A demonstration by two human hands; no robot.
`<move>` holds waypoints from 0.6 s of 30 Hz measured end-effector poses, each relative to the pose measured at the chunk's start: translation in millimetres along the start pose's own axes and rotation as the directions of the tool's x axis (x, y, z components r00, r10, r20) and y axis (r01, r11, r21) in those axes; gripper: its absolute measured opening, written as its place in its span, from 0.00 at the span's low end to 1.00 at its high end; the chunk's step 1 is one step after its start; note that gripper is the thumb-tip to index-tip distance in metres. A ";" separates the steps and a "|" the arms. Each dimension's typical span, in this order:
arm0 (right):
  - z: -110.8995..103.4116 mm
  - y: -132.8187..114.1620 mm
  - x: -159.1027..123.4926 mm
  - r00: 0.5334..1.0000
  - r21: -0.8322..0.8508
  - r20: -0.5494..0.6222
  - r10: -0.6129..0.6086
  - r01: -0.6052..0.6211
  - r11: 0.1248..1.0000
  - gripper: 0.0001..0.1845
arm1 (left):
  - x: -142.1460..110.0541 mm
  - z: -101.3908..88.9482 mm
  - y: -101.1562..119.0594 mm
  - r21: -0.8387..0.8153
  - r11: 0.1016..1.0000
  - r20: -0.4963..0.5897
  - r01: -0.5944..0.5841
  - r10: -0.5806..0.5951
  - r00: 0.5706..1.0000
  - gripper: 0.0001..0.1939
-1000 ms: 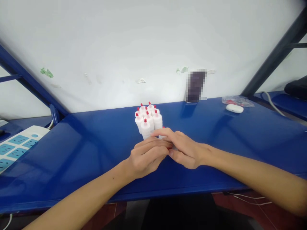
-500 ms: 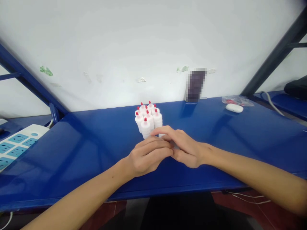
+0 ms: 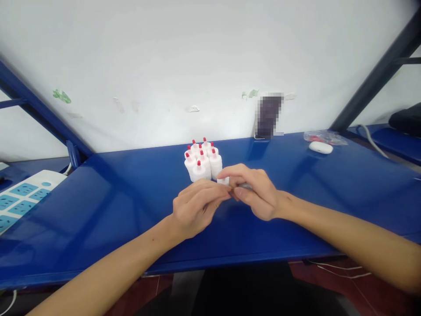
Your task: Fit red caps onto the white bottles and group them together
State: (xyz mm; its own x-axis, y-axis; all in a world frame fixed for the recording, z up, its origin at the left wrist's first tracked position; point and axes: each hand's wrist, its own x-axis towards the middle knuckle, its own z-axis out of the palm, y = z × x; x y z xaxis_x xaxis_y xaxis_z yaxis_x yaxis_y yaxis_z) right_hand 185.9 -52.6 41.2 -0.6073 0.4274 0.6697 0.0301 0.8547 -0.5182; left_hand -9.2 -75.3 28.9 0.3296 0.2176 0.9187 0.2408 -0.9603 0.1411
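Several small white squeeze bottles (image 3: 199,172) with red-tipped nozzles stand upright in a tight cluster beyond my hands. My right hand (image 3: 255,188) is curled round a white bottle (image 3: 223,181), only part of which shows between the fingers. My left hand (image 3: 199,204) is closed, its fingertips pinched together against the fingers of my right hand. What those left fingertips hold, if anything, is hidden. Both hands meet just in front of the cluster, above the blue table (image 3: 131,215).
A phone-like, pixelated dark object (image 3: 269,117) leans on the wall. At the back right lie a white rounded case (image 3: 321,148) and a clear plastic bag (image 3: 329,137) with red bits inside. A white power strip (image 3: 54,177) with blue sockets is at the left.
My left hand has drawn slightly left and pinched its fingertips. My right hand has shifted up a little, and more of the held bottle shows. The cluster stands as before.
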 end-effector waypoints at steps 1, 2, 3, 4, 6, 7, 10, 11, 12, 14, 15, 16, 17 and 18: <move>-1.7 0.5 0.3 1.000 -0.003 -0.027 0.016 -0.016 1.000 0.19 | -0.3 -0.5 -0.4 0.006 1.000 -0.008 0.022 -0.022 1.000 0.13; -3.3 1.4 0.8 0.998 -0.001 -0.058 0.036 -0.036 0.999 0.17 | -0.7 -1.0 -0.8 0.009 0.999 -0.004 0.031 -0.031 1.000 0.11; -4.8 2.7 1.4 0.994 0.006 -0.090 0.062 -0.062 0.998 0.17 | -1.3 -1.4 -1.1 0.011 1.000 0.017 0.022 -0.022 1.000 0.09; -6.1 4.3 2.2 0.988 0.018 -0.122 0.095 -0.093 0.995 0.16 | -2.0 -1.6 -1.4 0.010 1.000 0.050 0.003 -0.004 0.999 0.07; -8.4 8.5 4.0 0.968 0.069 -0.193 0.162 -0.151 0.986 0.14 | -3.8 -1.5 -1.5 0.001 0.999 0.124 -0.049 0.048 0.991 0.05; -9.4 11.0 5.0 0.955 0.102 -0.219 0.198 -0.179 0.978 0.14 | -4.7 -1.1 -1.3 -0.002 0.997 0.156 -0.076 0.075 0.985 0.05; -12.0 18.8 8.3 0.911 0.191 -0.260 0.319 -0.275 0.942 0.12 | -7.2 0.4 -0.9 -0.003 0.992 0.230 -0.125 0.123 0.965 0.06; -12.8 21.1 9.5 0.895 0.209 -0.265 0.358 -0.309 0.928 0.11 | -7.7 0.9 -0.7 -0.001 0.991 0.249 -0.135 0.131 0.960 0.06; -13.5 23.0 10.7 0.879 0.225 -0.271 0.392 -0.338 0.914 0.10 | -8.0 1.3 -0.6 0.001 0.990 0.265 -0.139 0.134 0.955 0.06; -14.6 25.8 13.2 0.854 0.263 -0.280 0.439 -0.371 0.890 0.09 | -7.9 1.7 -0.2 0.007 0.990 0.299 -0.137 0.129 0.946 0.05; -14.9 26.7 14.3 0.848 0.284 -0.278 0.451 -0.376 0.882 0.10 | -7.7 1.8 0.1 0.011 0.990 0.313 -0.138 0.127 0.941 0.05; -15.1 27.5 15.3 0.848 0.297 -0.271 0.456 -0.377 0.877 0.11 | -7.3 1.9 0.6 0.015 0.990 0.327 -0.138 0.126 0.936 0.05; -15.1 28.3 16.0 0.850 0.299 -0.262 0.457 -0.379 0.876 0.11 | -6.8 1.9 1.0 0.021 0.990 0.341 -0.139 0.123 0.932 0.05; -14.9 29.0 16.5 0.852 0.291 -0.255 0.457 -0.383 0.877 0.12 | -6.3 1.9 1.6 0.026 0.990 0.354 -0.141 0.123 0.927 0.05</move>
State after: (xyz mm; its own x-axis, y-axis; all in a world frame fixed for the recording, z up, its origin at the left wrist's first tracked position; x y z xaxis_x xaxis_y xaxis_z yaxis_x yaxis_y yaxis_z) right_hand 188.6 -16.4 45.1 -0.3014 0.8297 0.4699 0.0280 0.5003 -0.8654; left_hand -9.2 -77.9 22.6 0.6582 0.1452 0.7387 0.2152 -0.9766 0.0002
